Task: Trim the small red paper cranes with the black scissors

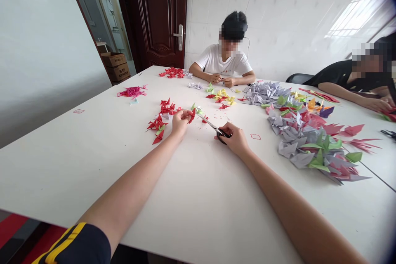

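Between the fingertips of my left hand (182, 121) is a red folded paper crane (192, 116). My right hand (234, 138) grips a pair of scissors (213, 127) by its black handles, and the blades point up and left toward the crane. Just left of my left hand lie several red paper cranes (157, 122), with a bit of green among them. A green and white crane (197, 108) rests right behind the held one. Tiny red scraps dot the tabletop between my hands.
A large heap of grey, pink and green cranes (309, 136) covers the table's right side. Pink string (132, 91) lies at the left. Yellow cranes (225, 95) and red cranes (172, 72) sit farther back. One person (224, 60) works across the table, another (343, 76) at the right.
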`<state>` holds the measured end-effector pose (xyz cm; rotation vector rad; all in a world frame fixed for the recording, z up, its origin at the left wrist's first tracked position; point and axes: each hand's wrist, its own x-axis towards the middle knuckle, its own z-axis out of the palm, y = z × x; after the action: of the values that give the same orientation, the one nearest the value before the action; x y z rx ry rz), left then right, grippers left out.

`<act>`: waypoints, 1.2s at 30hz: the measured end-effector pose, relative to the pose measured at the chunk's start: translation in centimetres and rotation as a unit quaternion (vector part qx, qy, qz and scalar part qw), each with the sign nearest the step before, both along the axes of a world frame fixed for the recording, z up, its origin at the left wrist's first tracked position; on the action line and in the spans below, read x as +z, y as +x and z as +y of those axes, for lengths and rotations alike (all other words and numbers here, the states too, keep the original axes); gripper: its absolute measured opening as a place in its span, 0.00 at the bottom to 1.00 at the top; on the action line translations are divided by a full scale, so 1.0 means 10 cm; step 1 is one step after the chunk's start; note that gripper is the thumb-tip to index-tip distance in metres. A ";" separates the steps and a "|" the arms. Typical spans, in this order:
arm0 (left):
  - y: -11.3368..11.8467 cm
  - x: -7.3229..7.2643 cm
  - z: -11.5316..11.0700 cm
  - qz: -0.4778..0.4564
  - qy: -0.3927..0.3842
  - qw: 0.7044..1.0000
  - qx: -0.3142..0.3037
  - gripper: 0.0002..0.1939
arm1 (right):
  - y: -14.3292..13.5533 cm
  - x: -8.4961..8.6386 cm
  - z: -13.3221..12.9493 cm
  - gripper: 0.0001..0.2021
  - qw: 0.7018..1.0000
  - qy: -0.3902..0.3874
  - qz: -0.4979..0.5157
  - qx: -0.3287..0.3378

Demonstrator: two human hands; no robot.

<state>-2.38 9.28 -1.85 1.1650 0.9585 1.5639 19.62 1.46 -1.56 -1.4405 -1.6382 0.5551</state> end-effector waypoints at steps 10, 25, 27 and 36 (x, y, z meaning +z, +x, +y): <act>-0.03 -0.05 0.01 0.086 -0.003 0.996 -0.025 0.18 | 0.00 -0.02 0.01 0.12 0.997 0.009 -0.078 -0.004; -0.03 0.02 -0.03 0.083 0.002 0.996 -0.044 0.17 | 0.00 -0.06 0.02 0.10 0.996 0.047 -0.070 -0.008; -0.02 0.02 -0.04 0.073 -0.002 0.996 -0.048 0.16 | 0.00 -0.06 0.02 0.09 0.997 0.044 -0.065 -0.006; -0.01 0.08 -0.06 0.048 -0.027 0.998 -0.016 0.16 | 0.00 -0.06 0.00 0.09 0.996 0.067 -0.056 -0.010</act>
<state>-2.44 8.69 -1.04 1.2202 1.0349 1.4585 19.63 1.43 -2.13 -1.4089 -1.7136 0.3509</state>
